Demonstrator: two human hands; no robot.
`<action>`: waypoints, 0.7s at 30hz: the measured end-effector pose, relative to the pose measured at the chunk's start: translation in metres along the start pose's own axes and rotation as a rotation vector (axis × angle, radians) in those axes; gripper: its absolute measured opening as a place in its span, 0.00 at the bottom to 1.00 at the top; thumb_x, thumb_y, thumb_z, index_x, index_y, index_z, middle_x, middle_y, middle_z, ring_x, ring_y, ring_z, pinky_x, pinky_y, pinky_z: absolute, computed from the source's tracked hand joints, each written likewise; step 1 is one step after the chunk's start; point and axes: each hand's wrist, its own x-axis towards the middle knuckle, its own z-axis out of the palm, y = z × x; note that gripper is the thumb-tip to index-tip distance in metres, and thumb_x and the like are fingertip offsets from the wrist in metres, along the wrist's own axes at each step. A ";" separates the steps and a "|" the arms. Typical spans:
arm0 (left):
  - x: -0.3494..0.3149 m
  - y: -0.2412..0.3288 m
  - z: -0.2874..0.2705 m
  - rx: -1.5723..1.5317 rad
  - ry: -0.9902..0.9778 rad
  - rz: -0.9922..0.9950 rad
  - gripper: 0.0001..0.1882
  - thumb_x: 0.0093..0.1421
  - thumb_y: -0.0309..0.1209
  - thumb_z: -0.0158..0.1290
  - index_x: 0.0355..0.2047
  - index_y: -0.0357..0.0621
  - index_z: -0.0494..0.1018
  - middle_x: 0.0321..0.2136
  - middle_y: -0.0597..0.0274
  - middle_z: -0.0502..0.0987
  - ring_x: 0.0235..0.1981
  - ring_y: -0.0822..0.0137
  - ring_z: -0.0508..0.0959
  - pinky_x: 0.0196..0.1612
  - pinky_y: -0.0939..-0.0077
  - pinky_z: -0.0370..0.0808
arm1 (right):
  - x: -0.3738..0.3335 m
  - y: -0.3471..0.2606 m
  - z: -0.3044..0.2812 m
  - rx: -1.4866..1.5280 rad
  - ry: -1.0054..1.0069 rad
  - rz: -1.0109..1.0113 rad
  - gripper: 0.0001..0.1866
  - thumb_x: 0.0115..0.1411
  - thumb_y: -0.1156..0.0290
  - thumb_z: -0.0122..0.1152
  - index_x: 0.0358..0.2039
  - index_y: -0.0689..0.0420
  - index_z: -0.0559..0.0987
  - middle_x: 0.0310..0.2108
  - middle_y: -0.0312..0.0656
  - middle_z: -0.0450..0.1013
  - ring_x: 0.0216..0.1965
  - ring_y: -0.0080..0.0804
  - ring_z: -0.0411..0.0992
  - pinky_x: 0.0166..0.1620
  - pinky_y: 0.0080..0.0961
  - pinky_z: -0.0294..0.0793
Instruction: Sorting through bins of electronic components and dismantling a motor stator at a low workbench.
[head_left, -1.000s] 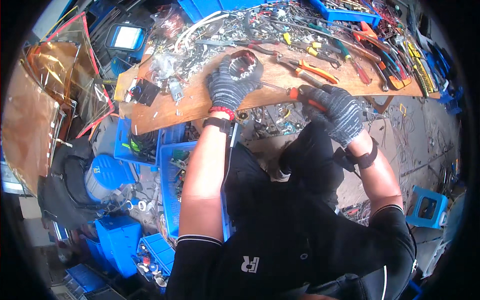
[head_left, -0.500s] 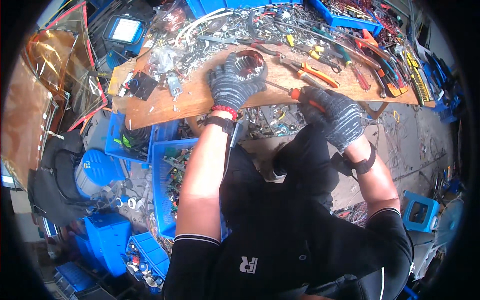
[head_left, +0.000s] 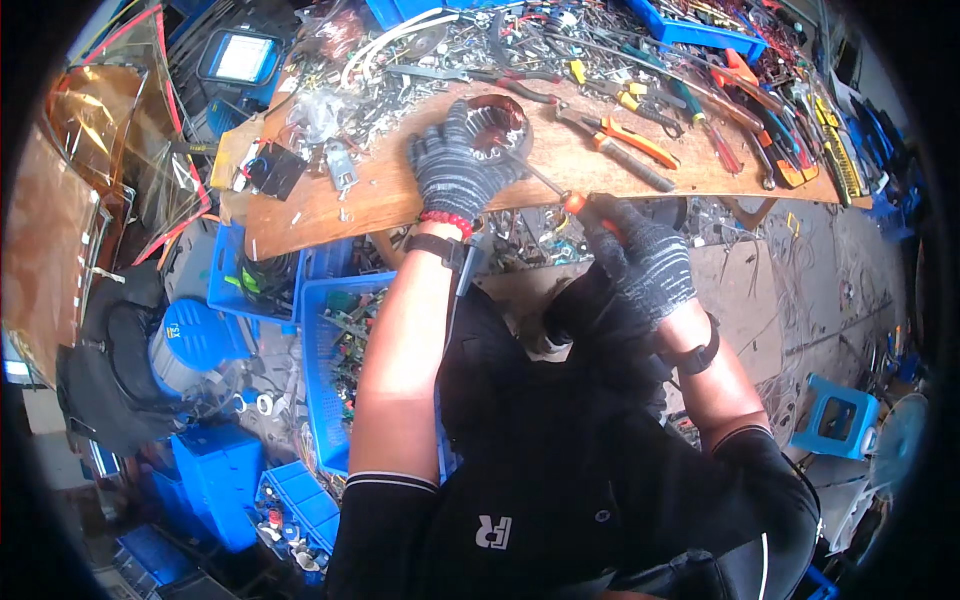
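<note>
On the wooden bench (head_left: 380, 200) sits a ring-shaped motor stator (head_left: 519, 140) with copper windings along its inner edge. My left hand (head_left: 458, 172), in a grey striped knit glove, is closed on the ring's left side; some fingertips are hidden by the ring. A screwdriver (head_left: 573, 202) with an orange handle and a long thin shaft is gripped in my gloved right hand (head_left: 645, 258). Its shaft points up and left, and its tip reaches the windings at the near right of the ring. Whether the tip is under a wire cannot be made out.
Orange-handled pliers (head_left: 640, 148) and several other hand tools lie right of the stator. Mixed metal scrap (head_left: 420, 70) covers the bench's far side. A blue crate (head_left: 315, 350) of scrap stands below the bench, and a blue stool (head_left: 836, 415) at the right.
My right hand has moved left and toward my body, so the screwdriver slants more steeply and its tip sits further into the ring. My left hand keeps its hold on the stator.
</note>
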 end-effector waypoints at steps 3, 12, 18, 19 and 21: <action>-0.002 0.003 0.001 0.026 0.101 0.011 0.50 0.45 0.66 0.67 0.62 0.50 0.71 0.47 0.47 0.83 0.54 0.46 0.79 0.66 0.44 0.62 | 0.004 0.006 0.001 0.005 -0.017 -0.068 0.20 0.65 0.59 0.65 0.54 0.54 0.82 0.36 0.54 0.83 0.39 0.55 0.82 0.41 0.46 0.80; 0.002 -0.008 0.008 -0.005 0.098 0.134 0.50 0.46 0.66 0.67 0.62 0.48 0.72 0.50 0.52 0.82 0.60 0.51 0.76 0.69 0.40 0.58 | 0.020 0.019 0.036 0.381 -0.290 0.191 0.29 0.68 0.50 0.63 0.57 0.62 0.80 0.47 0.58 0.80 0.49 0.50 0.79 0.53 0.41 0.77; 0.004 -0.018 0.018 0.039 0.293 0.258 0.44 0.46 0.63 0.69 0.57 0.49 0.75 0.50 0.54 0.82 0.58 0.53 0.77 0.67 0.43 0.61 | 0.025 0.020 0.048 0.424 -0.360 0.235 0.18 0.70 0.59 0.62 0.50 0.60 0.81 0.35 0.32 0.75 0.38 0.21 0.70 0.41 0.26 0.72; 0.006 -0.020 0.019 -0.007 0.228 0.263 0.46 0.46 0.64 0.68 0.59 0.49 0.75 0.51 0.54 0.82 0.58 0.53 0.77 0.67 0.44 0.61 | 0.025 0.019 0.048 0.458 -0.347 0.212 0.17 0.71 0.59 0.62 0.49 0.60 0.81 0.34 0.31 0.75 0.36 0.20 0.69 0.39 0.24 0.71; 0.009 -0.024 0.021 -0.161 0.058 0.217 0.54 0.46 0.66 0.67 0.66 0.46 0.69 0.55 0.50 0.79 0.61 0.53 0.75 0.68 0.45 0.60 | 0.024 0.017 0.045 0.495 -0.341 0.234 0.16 0.72 0.59 0.61 0.48 0.59 0.82 0.30 0.29 0.73 0.33 0.17 0.68 0.35 0.21 0.69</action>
